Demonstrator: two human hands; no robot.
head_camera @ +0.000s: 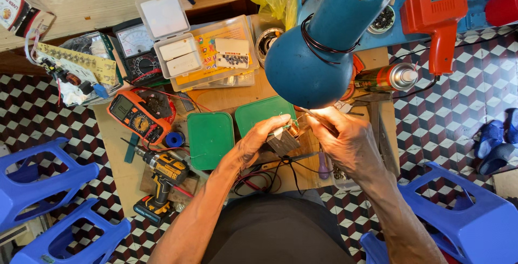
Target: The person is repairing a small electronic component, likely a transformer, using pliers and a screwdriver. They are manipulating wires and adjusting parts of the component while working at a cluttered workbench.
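Under the blue lamp shade [324, 42], near the middle of the head view, the person is working on a small transformer [284, 137], a blocky core of stacked metal plates with copper winding showing at its top. The left hand [259, 140] is gripping the block from its nine o'clock side, fingers curling over the top edge. The right hand [345, 137] is closing in from three o'clock, fingertips pinching at the winding end; whether it is holding a fine wire or a tool there cannot be told in the glare.

The block is likely handling as dense and stiff for its size, with hard corners, so the laminated sides look like the safe place to hold; the thin copper wire appears fragile and easily kinked.

At nine o'clock from the hands a green lid [210, 139] is lying flat on the wooden bench [116, 134], with a second green lid [261, 113] just beside it at eleven o'clock. Farther out at nine to ten o'clock an orange multimeter [136, 116] is resting, and at seven o'clock a yellow cordless drill [162, 180] is lying. At one to two o'clock a spray can [389, 77] and an orange soldering gun [438, 18] are sitting. Blue plastic stools [48, 188] are standing at both lower corners.
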